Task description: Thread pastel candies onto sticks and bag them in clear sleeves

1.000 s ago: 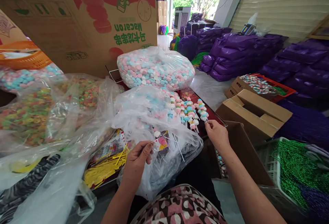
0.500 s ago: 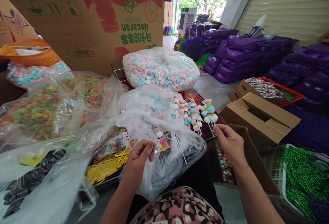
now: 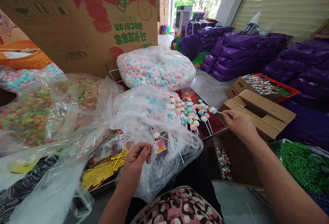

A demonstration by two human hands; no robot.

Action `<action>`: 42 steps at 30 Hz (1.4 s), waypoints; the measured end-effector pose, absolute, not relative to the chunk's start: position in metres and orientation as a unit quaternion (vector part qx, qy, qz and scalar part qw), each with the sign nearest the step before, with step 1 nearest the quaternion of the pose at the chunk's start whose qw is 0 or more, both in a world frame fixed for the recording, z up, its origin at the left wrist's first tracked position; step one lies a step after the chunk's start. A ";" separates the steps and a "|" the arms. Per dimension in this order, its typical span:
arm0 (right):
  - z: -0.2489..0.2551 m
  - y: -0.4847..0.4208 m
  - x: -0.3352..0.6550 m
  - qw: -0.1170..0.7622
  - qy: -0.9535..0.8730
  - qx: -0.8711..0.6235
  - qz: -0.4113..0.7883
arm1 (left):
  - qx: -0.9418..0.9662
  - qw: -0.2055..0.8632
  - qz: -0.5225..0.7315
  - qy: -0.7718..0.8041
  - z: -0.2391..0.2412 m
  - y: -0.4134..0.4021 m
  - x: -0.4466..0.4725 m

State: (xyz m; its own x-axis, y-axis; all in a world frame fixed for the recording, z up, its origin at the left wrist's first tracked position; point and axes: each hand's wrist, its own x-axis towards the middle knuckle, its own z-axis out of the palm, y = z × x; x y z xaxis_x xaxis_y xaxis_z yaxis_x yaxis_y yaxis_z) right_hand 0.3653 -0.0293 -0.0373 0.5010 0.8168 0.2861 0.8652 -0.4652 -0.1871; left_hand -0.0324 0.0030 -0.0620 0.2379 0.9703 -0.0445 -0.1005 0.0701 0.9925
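Observation:
My right hand (image 3: 239,124) is closed in a pinch on the white stick of a marshmallow skewer (image 3: 212,110), whose pastel pieces point left over the tray's right side. Close by lie several more marshmallow skewers (image 3: 190,114), their sticks toward me. My left hand (image 3: 138,155) is also pinched closed, beside a small printed packet (image 3: 159,146). Whatever its fingers hold, if anything, is too small to make out. Loose sticks and a white marshmallow (image 3: 156,135) rest on the crumpled clear plastic bag (image 3: 180,152) in front of me.
A big clear bag of marshmallows (image 3: 156,69) stands behind the skewers, with bags of gummy rings (image 3: 28,114) at left. Yellow twist ties (image 3: 102,172) lie near my left forearm. An open carton (image 3: 259,110), a box holding wrapped sweets (image 3: 224,162) and purple sacks (image 3: 239,56) are at right.
My right hand has moved right and a little up. Its skewer has swung from nearly upright to almost level above the others. My left hand stays pinched by the packet; the view has shifted slightly.

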 end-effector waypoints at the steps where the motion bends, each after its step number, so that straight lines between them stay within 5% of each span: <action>1: -0.036 -0.028 0.363 0.142 -0.502 -0.850 -0.079 | 0.513 0.597 0.448 0.424 -0.062 0.003 -0.032; 16: -0.012 0.001 0.337 -0.022 -0.507 -0.857 -0.094 | 0.504 0.598 0.442 0.441 -0.060 0.001 -0.037; 42: 0.022 0.038 0.340 -0.107 -0.568 -0.813 -0.070 | 0.511 0.595 0.429 0.448 -0.063 -0.002 -0.036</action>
